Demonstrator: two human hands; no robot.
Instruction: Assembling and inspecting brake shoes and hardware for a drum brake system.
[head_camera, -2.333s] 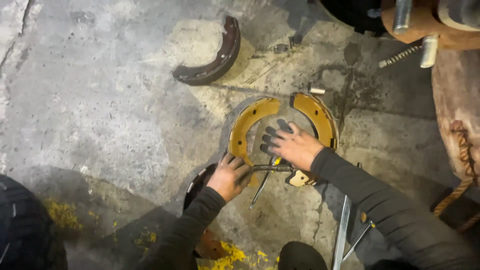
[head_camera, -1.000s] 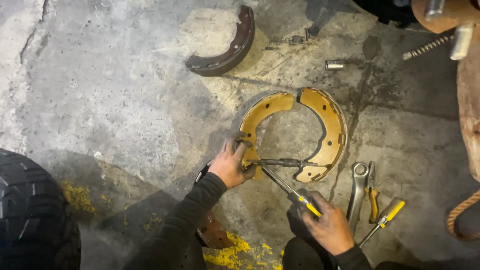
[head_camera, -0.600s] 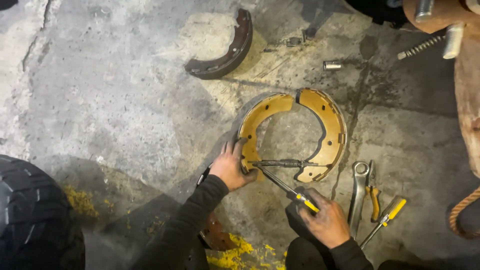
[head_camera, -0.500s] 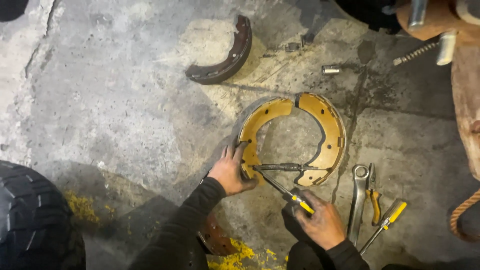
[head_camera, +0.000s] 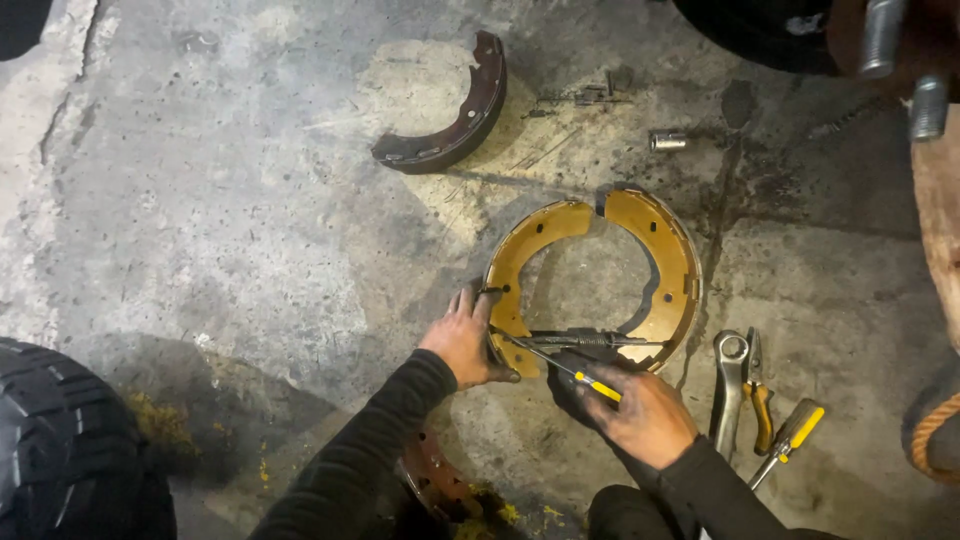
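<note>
Brake shoes: a pair of yellow-brown brake shoes (head_camera: 640, 262) lay flat on the floor right of centre, curved toward each other into a near ring, their upper tips close together and a dark spring bar (head_camera: 590, 340) spanning the lower ends.
Floor: stained, cracked grey concrete (head_camera: 220, 200), darker with oily patches toward the upper right and scattered with yellow crumbs near the bottom edge.
Surroundings: a black tyre (head_camera: 70, 440) filled the lower left corner; a brown metal part with studs showed at the upper right corner, and a loop of orange rope (head_camera: 930, 440) at the right edge.
Left hand: the left hand (head_camera: 462, 338) lay pressed against the outer lower edge of the left shoe, fingers spread and bent over the rim, bracing it rather than closed round anything.
Right hand: the right hand (head_camera: 640, 412) was clenched round the black and yellow handle of a screwdriver (head_camera: 560, 365), whose shaft ran up and left, the tip reaching the lower end of the left shoe just beside the left fingers.
Sleeves: both arms wore dark sleeves coming in from the bottom edge.
Old shoe: a rusty dark brake shoe (head_camera: 450, 115) lay well apart at the upper middle, resting on its curved side.
Small parts: a metal socket (head_camera: 667, 141) and a few loose springs lay above the yellow pair.
Tools: a wrench (head_camera: 728, 385), orange-handled pliers (head_camera: 760, 400) and a second yellow-handled screwdriver (head_camera: 790, 440) lay side by side just right of the right hand.
Lower edge: another rusty shoe (head_camera: 435, 480) showed partly under the left forearm.
</note>
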